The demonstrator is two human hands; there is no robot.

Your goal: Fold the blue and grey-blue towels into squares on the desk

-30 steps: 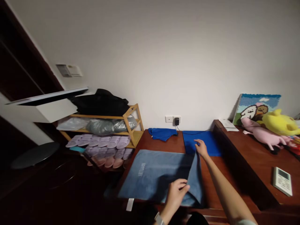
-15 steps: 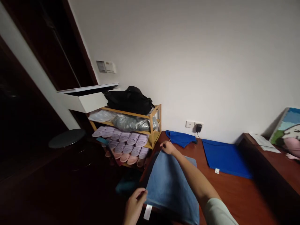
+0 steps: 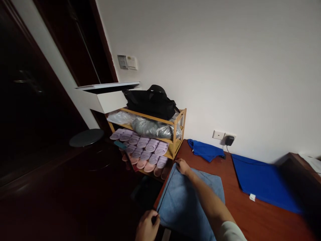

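Blue-grey cloth (image 3: 177, 197), left edge slanting away rightward, long axis unclear; left hand (image 3: 148, 225), right hand (image 3: 184, 166) pinching corners.

Cloth (image 3: 184, 202) on table (image 3: 253, 219), beside rack (image 3: 175, 140)

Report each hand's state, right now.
Left hand: closed, holding the blue-grey cloth near its closer corner.
Right hand: closed, holding the blue-grey cloth near its far corner.
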